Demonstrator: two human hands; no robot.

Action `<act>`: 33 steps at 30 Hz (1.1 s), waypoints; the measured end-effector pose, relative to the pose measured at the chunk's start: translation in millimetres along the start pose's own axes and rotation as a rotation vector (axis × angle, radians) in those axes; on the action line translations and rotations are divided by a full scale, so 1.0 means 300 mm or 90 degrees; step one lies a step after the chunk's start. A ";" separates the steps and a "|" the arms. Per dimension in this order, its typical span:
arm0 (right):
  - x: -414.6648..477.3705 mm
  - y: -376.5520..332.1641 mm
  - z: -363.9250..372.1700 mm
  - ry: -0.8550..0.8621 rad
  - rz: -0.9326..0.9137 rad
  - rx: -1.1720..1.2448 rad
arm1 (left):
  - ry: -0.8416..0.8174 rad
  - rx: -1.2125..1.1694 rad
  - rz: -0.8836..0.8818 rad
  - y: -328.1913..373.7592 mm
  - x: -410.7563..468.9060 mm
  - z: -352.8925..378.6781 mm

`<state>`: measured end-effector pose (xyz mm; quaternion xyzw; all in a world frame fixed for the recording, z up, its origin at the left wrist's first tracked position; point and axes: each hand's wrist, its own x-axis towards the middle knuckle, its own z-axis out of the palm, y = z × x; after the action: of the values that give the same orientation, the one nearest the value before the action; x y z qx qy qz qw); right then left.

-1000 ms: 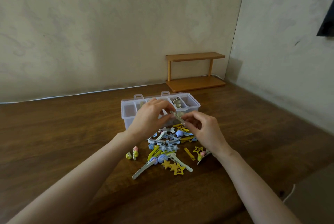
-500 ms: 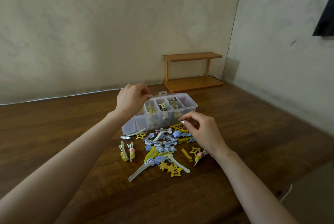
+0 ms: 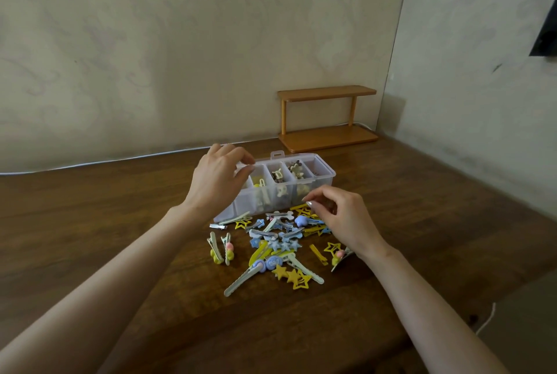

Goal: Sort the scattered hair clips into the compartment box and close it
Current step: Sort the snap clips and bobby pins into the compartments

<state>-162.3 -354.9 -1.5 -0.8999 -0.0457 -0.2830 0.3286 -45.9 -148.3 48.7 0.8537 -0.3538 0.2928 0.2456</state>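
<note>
**A:** Since a second ago our left hand (image 3: pixel 215 180) has parted from the right hand (image 3: pixel 343 217) and now hangs over the left end of the compartment box (image 3: pixel 320 187). The right one has hardly shifted.

**B:** What do we lose behind it?

**A:** The leftmost part of the box. Our palm and wrist cover it, along with a stretch of the front wall. In the compartments to the right of the hand we see small cream and brown clips and something yellow, too small to tell apart.

**B:** Does the left hand hold anything?

**A:** We cannot tell. Its fingers curl down toward the thumb above the box rim, but what lies between them is blurred.

**B:** And the right?

**A:** Curled as well, fingertips close to the thumb, just above the yellow ones at the far edge of the hair clips (image 3: pixel 284 244). We cannot tell whether it pinches one, because the hand covers that corner.

**B:** Where does everything sit?

**A:** The box stands open on the wooden table (image 3: pixel 120 223), with the loose clips heaped just in front of it and spreading toward us. A wooden shelf (image 3: pixel 328 138) stands behind by the wall, and a dark object (image 3: pixel 545 33) is cut off at the right edge.
</note>
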 end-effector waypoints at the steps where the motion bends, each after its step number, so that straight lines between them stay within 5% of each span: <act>1: -0.001 -0.002 0.002 -0.003 0.001 -0.002 | 0.002 -0.003 0.010 0.006 -0.020 -0.010; 14: -0.093 -0.154 -0.018 -0.264 -0.012 -0.219 | -0.074 -0.040 0.080 0.087 -0.190 -0.050; 27: -0.123 -0.143 -0.001 -0.157 -0.001 -0.177 | -0.149 -0.126 0.038 0.139 -0.246 0.005; 33: -0.033 -0.141 -0.008 -0.115 0.024 -0.033 | -0.191 -0.136 0.043 0.139 -0.269 0.008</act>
<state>-183.0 -322.4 18.5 -0.9306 -0.0505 -0.1956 0.3052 -123.1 -138.9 1.4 0.8444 -0.4442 0.1314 0.2693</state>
